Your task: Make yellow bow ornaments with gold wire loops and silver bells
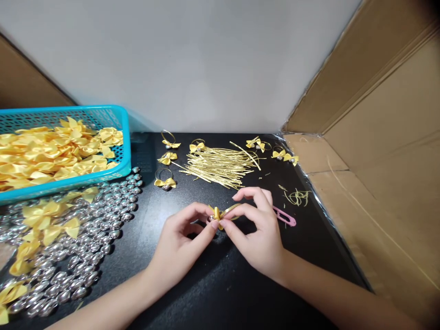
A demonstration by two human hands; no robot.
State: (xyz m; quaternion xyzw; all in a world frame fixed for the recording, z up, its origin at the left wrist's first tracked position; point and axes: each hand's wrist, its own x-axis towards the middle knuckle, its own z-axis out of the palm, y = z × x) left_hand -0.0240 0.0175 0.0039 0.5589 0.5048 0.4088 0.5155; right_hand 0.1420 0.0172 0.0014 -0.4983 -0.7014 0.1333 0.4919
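Observation:
My left hand (182,243) and my right hand (257,229) meet over the black table (213,284), both pinching a small yellow ribbon bow (217,214) with a silver bead on it. A thin gold wire tie (229,211) runs from the bow under my right fingers. A pink snipper (285,217) lies under my right hand, sticking out to its right.
A bundle of gold wire ties (220,165) lies behind the hands, with several finished bows on wire loops (165,181) around it. At left stand a blue basket (125,133) of yellow bows and a heap of silver beads (85,247). Wire scraps (297,197) and a cardboard box (378,183) sit right.

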